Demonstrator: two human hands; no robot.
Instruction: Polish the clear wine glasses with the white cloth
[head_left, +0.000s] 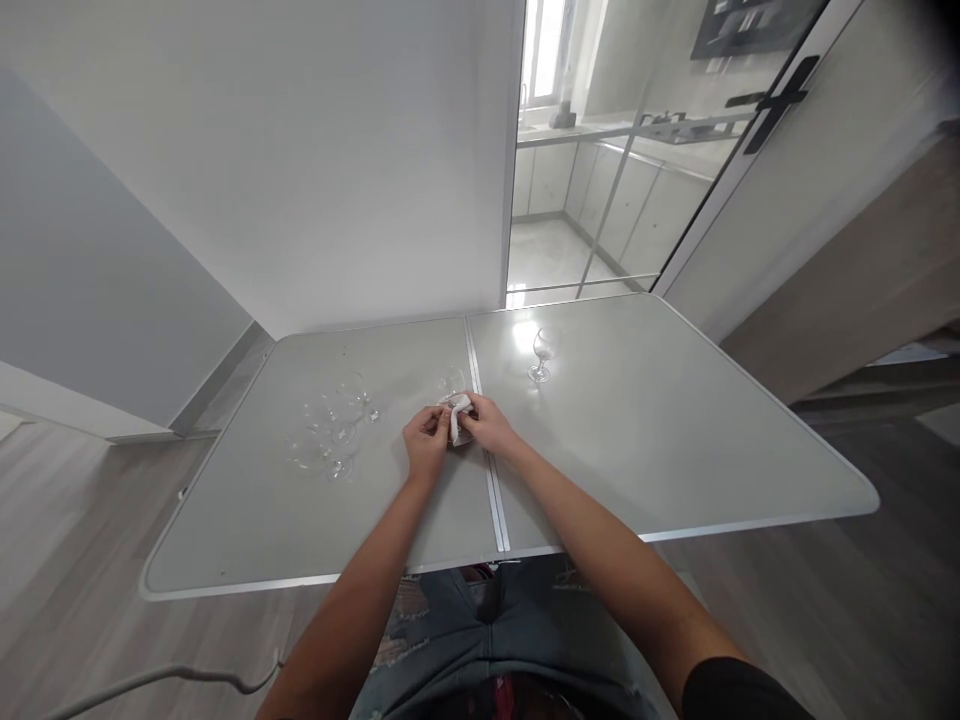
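Observation:
Both my hands meet over the middle seam of a grey folding table [645, 440]. My left hand [426, 440] is closed around the stem end of a clear wine glass [450, 383] that lies tilted away from me. My right hand [487, 422] is closed on a small white cloth [458, 412] pressed against that glass. Several more clear wine glasses [334, 430] stand in a cluster to the left of my hands. One single wine glass [541, 354] stands upright to the right, beyond my right hand.
A white wall rises behind the table's far edge. A glass sliding door [600, 150] opens to a kitchen at the back right. A white cable [150, 680] trails over the wooden floor at the lower left. My lap in jeans is below the table's near edge.

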